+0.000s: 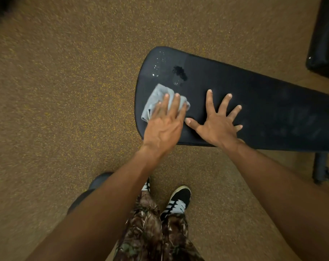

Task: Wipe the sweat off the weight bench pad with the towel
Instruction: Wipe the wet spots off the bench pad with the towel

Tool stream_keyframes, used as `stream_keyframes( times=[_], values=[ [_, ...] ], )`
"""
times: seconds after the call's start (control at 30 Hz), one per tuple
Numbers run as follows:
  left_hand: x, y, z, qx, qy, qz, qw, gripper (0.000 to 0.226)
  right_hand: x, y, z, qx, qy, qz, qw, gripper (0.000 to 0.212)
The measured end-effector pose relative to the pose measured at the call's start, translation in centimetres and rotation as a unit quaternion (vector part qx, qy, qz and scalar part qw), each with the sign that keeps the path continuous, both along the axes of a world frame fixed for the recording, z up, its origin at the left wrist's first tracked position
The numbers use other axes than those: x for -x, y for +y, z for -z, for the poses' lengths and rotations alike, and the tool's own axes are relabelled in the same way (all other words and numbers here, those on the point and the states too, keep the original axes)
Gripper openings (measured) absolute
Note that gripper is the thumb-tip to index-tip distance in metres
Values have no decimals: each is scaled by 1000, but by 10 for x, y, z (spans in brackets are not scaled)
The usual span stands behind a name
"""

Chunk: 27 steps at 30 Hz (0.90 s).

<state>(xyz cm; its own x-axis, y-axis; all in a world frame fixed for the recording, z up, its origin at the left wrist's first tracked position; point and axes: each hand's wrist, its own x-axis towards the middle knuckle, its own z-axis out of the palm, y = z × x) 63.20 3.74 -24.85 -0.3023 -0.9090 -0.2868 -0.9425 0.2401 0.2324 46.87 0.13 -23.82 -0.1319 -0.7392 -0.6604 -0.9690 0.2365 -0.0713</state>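
A black weight bench pad (263,102) runs from the centre to the right edge. Wet drops and a small puddle of sweat (179,73) glisten near its rounded left end. A crumpled light grey towel (158,97) lies on the pad below the drops. My left hand (164,127) presses flat on the towel with straight fingers. My right hand (218,123) rests on the bare pad to the right, fingers spread wide, holding nothing.
Brown speckled carpet (65,91) covers the floor all around. A second black padded piece (325,40) stands at the top right. The bench's dark metal leg (319,166) drops at the right. My shoes (178,200) stand just in front of the bench.
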Motion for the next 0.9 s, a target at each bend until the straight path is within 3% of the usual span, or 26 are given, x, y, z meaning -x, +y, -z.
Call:
stream_keyframes(
  times=[0.13,0.43,0.57,0.7,0.9],
  values=[
    [-36,24,9,15,-5,29,999,66,1,1,0,-1,-6,2,1000,108],
    [-34,-57,2,15,-10,-157,987,60,2,2,2,-1,-1,0,1000,109],
    [-6,-34,11,59,-30,-60,996,58,1,2,1,5,-5,-2,1000,108],
    [-11,1,5,10,13,26,1000,60,2,2,-1,4,-1,-3,1000,107],
    [-57,-25,-6,-12,-19,-74,997,66,2,2,2,6,-7,1,1000,108]
  ],
)
